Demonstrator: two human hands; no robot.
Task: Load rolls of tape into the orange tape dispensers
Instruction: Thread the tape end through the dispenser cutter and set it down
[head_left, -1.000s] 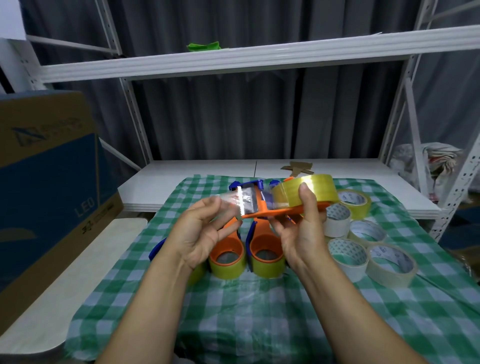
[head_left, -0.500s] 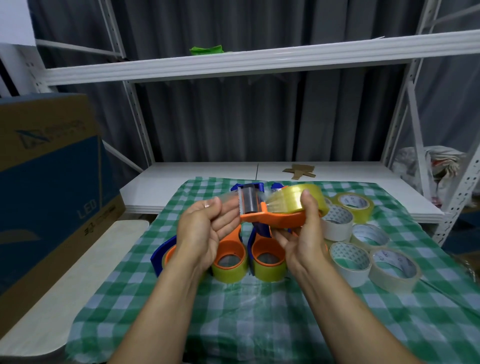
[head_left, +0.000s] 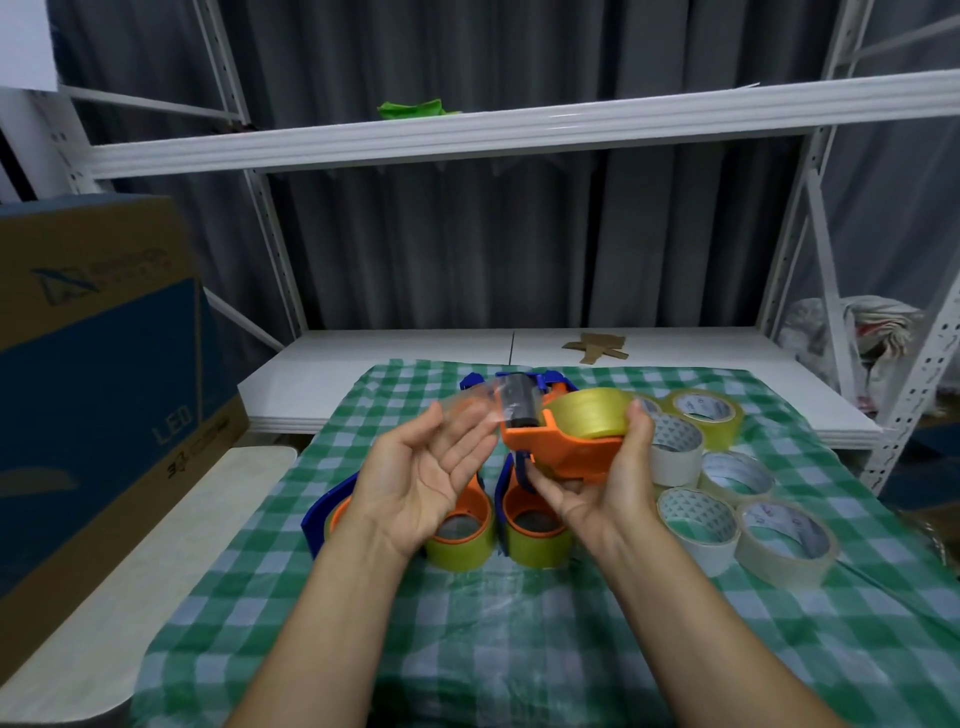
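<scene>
Gripping the hard, light orange dispenser (head_left: 561, 447) by its body is the right hand (head_left: 608, 488); the left hand (head_left: 426, 467) lies open beside thin, sticky tape (head_left: 470, 408).

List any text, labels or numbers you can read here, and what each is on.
"LED": blue side of the cardboard box.
Print by the logo on the box's brown top band: too blurred to read.
Marks on its brown bottom strip: unreadable.
Patterned cores of the loose tape rolls: too small to read.
</scene>
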